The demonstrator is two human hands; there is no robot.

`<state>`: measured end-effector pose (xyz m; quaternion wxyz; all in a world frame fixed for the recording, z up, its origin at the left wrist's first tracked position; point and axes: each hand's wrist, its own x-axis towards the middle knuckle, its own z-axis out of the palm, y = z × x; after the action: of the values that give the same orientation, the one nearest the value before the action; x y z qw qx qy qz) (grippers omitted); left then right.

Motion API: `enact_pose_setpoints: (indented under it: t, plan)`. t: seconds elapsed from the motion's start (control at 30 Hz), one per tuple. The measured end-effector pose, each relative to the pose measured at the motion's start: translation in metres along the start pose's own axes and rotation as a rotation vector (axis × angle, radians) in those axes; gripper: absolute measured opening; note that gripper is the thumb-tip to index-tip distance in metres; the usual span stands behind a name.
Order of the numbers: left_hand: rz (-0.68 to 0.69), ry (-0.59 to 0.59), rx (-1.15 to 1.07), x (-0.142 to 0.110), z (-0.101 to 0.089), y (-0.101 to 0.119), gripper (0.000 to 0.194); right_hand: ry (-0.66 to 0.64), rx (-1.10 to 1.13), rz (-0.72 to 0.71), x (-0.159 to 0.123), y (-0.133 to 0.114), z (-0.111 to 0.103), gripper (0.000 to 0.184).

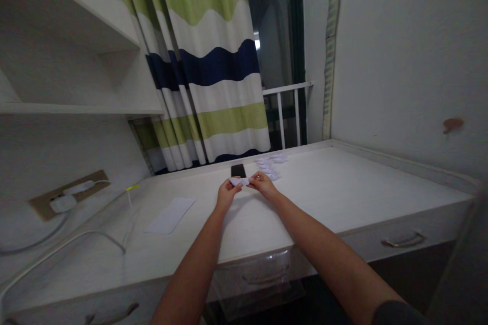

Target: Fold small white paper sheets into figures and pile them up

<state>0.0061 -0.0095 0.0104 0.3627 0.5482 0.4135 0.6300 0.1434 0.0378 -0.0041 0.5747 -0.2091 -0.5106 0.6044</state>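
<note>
A small folded piece of white paper [239,181] is stretched between my hands, above the middle of the white desk. My left hand [227,194] pinches its left end, and my right hand [264,185] grips its right end with thumb and fingers. Just behind the paper lies a black phone [238,170], partly covered by my hands. Beyond my right hand sit several small folded white paper pieces [270,166] in a loose cluster. Flat on the desk to the left rests a stack or sheet of white paper [171,216].
The white desk [366,183] has a raised back edge and drawers with metal handles [404,240]. White cables [87,233] run along its left side from plugs in a wall socket [68,195]. A shelf [76,108] juts out at upper left. A striped curtain [224,96] hangs behind.
</note>
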Motion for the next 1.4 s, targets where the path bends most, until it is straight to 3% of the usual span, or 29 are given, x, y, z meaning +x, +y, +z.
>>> enact_pose_setpoints:
  t: [0.3, 0.57, 0.77, 1.13, 1.4]
  plan:
    - [-0.027, 0.037, -0.083, 0.000, -0.002, 0.000, 0.040, -0.054, -0.034, -0.035, -0.003, -0.005, 0.002, 0.031]
    - [0.001, -0.037, -0.019, -0.001, -0.001, -0.001, 0.036, -0.162, -0.614, -0.351, -0.011, -0.013, 0.004, 0.019]
    - [-0.009, -0.083, -0.014, 0.001, -0.002, -0.004, 0.036, -0.179, -0.781, -0.471, -0.009, -0.011, 0.000, 0.019]
    - [-0.082, -0.110, -0.066, -0.002, -0.001, -0.002, 0.037, -0.178, -0.833, -0.517, -0.004, -0.006, -0.003, 0.013]
    - [-0.125, -0.132, -0.067, -0.004, -0.001, 0.002, 0.037, -0.139, -0.729, -0.383, -0.005, -0.006, -0.001, 0.020]
